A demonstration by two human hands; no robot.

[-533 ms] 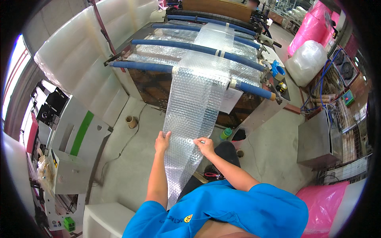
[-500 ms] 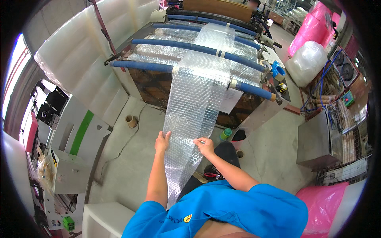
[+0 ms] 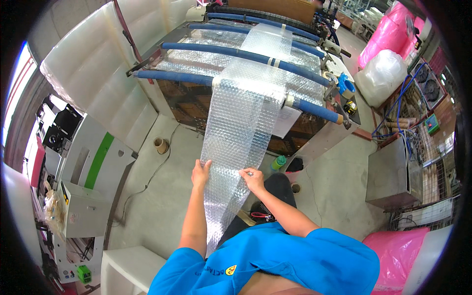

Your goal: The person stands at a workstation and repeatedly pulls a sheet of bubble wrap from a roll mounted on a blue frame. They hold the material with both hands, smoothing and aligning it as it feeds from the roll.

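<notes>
A long strip of clear bubble wrap [image 3: 241, 118] hangs from a blue roller [image 3: 172, 77] on the machine and slopes down towards my lap. My left hand [image 3: 200, 174] grips its left edge, thumb lying on top. On the opposite edge, my right hand [image 3: 253, 180] is closed in a pinch, with its fingers curled. Between the two hands the strip is stretched across; below them it narrows and folds inward near my body. The fingers beneath the wrap are hidden.
Several blue rollers [image 3: 236, 53] cross the machine ahead. A green bottle [image 3: 279, 162] and a cardboard tube [image 3: 160, 145] stand on the floor, a cable running near the tube. Blue tape [image 3: 346, 84] lies at the machine's right. A grey cabinet [image 3: 88, 211] stands left, a metal box [image 3: 393, 172] right.
My hands keep their hold on both edges of the bubble wrap, almost still. The whole view has shifted slightly.
</notes>
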